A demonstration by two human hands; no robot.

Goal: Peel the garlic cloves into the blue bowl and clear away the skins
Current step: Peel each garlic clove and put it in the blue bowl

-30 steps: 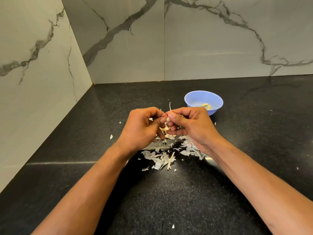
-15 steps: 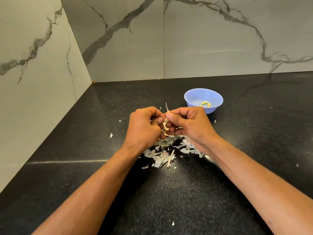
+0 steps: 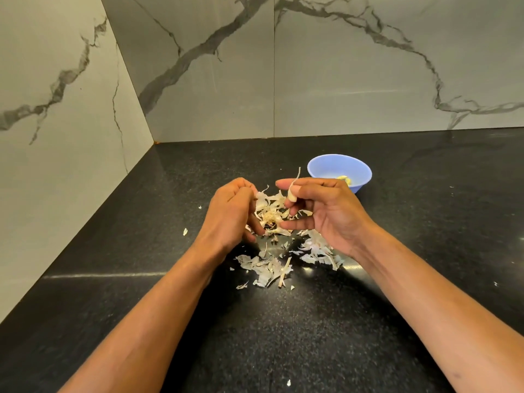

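We find the right hand [image 3: 326, 214] pinching a garlic clove [image 3: 292, 195] between thumb and fingers, a thin strand of skin rising from its top, so peeling appears unfinished. The left hand [image 3: 232, 214] has its fingers curled round the husk remnant [image 3: 269, 214], held above the tabletop [image 3: 141, 251]. The blue bowl [image 3: 339, 170] stands just beyond the right hand, with some peeled garlic inside. The skins [image 3: 269, 268] lie scattered between and below the hands. In our judgement, the chief risks are these: the small clove slipping from the pinch into the litter; the clinging strand travelling into the bowl with the clove; and loose flakes being brushed further afield by the forearms, which would complicate clearing.
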